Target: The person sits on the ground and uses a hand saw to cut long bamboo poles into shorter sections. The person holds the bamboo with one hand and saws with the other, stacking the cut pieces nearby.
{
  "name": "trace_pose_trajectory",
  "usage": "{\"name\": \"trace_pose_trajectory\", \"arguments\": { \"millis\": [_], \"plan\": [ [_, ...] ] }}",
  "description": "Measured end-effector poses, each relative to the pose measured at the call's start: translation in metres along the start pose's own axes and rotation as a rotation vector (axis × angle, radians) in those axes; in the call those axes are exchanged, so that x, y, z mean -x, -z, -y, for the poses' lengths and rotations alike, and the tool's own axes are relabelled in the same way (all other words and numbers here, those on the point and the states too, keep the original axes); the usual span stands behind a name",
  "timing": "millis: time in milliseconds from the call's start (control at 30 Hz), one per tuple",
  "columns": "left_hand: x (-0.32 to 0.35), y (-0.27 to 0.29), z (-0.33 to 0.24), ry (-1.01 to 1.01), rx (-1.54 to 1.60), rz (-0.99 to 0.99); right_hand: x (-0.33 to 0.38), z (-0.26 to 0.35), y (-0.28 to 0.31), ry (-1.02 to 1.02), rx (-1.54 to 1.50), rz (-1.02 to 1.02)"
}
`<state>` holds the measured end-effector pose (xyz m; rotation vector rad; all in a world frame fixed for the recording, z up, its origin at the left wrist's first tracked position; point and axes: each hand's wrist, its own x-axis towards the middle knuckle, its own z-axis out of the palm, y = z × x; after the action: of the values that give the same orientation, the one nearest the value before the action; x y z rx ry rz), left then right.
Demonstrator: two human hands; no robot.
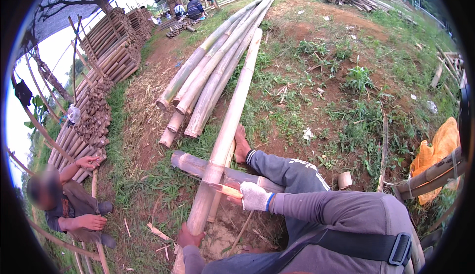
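Note:
A long bamboo pole (230, 133) lies across a thicker bamboo log (190, 164) on the ground and runs away from me. My bare left hand (190, 237) is wrapped round the pole's near part. In a white glove with a blue cuff, my right hand (255, 197) grips a tool with an orange-brown wooden handle (227, 191). The tool's far end meets the pole just above the log; its blade is too thin or hidden to make out. Near the crossing, a bare foot (241, 144) rests beside the pole.
Several long bamboo poles (217, 76) lie fanned out ahead. Large bamboo stacks (106, 51) stand at the left, where another person (74, 199) sits. A short bamboo piece (345, 180) and orange cloth or sacking (435, 155) are at the right. Grass and weeds cover much ground.

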<state>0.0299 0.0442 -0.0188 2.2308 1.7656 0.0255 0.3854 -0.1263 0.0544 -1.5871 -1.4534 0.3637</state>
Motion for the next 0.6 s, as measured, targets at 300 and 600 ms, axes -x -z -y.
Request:
{"name": "trace_pose_trajectory", "arguments": {
  "millis": [300,600],
  "plan": [
    [0.002,-0.003,-0.014,-0.007,0.019,0.006,0.003,-0.007,0.006,0.046,-0.013,-0.050],
    [0.008,0.008,-0.009,0.006,-0.028,0.017,-0.009,0.018,0.008,0.081,-0.061,-0.006]
  ]
}}
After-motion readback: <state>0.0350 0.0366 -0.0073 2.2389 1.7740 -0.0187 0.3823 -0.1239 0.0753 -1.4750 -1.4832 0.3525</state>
